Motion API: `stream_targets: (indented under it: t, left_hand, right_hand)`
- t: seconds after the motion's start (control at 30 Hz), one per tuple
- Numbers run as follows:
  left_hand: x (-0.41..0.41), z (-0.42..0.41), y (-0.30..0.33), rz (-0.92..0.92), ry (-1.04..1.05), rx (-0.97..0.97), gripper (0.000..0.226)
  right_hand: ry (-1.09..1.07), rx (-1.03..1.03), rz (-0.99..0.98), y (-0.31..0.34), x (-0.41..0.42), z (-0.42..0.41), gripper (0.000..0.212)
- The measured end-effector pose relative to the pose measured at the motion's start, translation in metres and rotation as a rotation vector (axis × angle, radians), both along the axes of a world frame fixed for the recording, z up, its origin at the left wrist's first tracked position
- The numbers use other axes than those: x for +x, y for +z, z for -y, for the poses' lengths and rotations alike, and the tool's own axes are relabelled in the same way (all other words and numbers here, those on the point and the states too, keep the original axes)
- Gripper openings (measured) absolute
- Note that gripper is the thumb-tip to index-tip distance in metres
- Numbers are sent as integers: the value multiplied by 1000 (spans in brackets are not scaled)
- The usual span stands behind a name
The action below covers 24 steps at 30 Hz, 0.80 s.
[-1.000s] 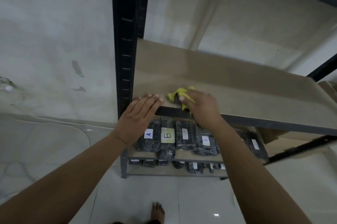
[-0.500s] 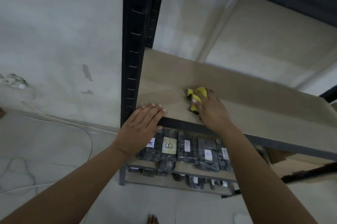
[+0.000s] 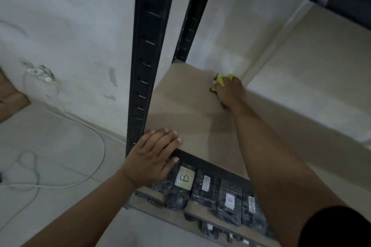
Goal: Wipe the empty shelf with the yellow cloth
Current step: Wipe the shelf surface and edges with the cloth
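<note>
yellow cloth (image 3: 223, 80) under right hand (image 3: 230, 92), far shelf (image 3: 186, 106) edge

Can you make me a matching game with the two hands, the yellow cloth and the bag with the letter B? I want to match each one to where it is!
Things:
1. left hand
2. right hand
3. yellow cloth
4. bag marked B

Places:
a. on the lower shelf
b. resting flat on the empty shelf's front corner
c. pressed under a hand, far back on the shelf
d. reaching deep, on top of the cloth

Pairs: 1-b, 2-d, 3-c, 4-a
</note>
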<state>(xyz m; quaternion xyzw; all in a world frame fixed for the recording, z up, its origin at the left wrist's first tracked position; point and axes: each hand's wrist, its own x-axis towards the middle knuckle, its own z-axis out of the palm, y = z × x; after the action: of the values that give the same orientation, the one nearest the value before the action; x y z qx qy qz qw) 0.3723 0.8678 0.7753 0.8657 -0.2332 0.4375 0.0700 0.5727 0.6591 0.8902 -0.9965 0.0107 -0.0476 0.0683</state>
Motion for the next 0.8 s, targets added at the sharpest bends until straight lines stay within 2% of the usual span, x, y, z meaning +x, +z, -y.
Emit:
stream_targets:
  t: [0.17, 0.4, 0.47, 0.57, 0.67, 0.73, 0.8]
  left_hand:
    - [2, 1, -6, 108, 29, 5, 43]
    - [4, 2, -3, 145, 50, 12, 43]
    - [4, 1, -3, 138, 60, 18, 44]
    - [3, 1, -2, 127, 72, 33, 45]
    - [3, 2, -4, 132, 90, 37, 46]
    - [5, 2, -4, 154, 96, 34, 45]
    - [6, 3, -6, 179, 103, 19, 44]
  right_hand:
    - [223, 57, 47, -4, 5, -31, 43]
    - [701, 205, -12, -4, -108, -4, 34]
    - [650, 291, -16, 5, -100, -1, 28]
    - [423, 319, 94, 14, -45, -14, 17]
    - [215, 240, 80, 11, 2, -37, 33]
    - [235, 223, 91, 2, 6, -65, 30]
    - [371, 229, 80, -5, -17, -92, 27]
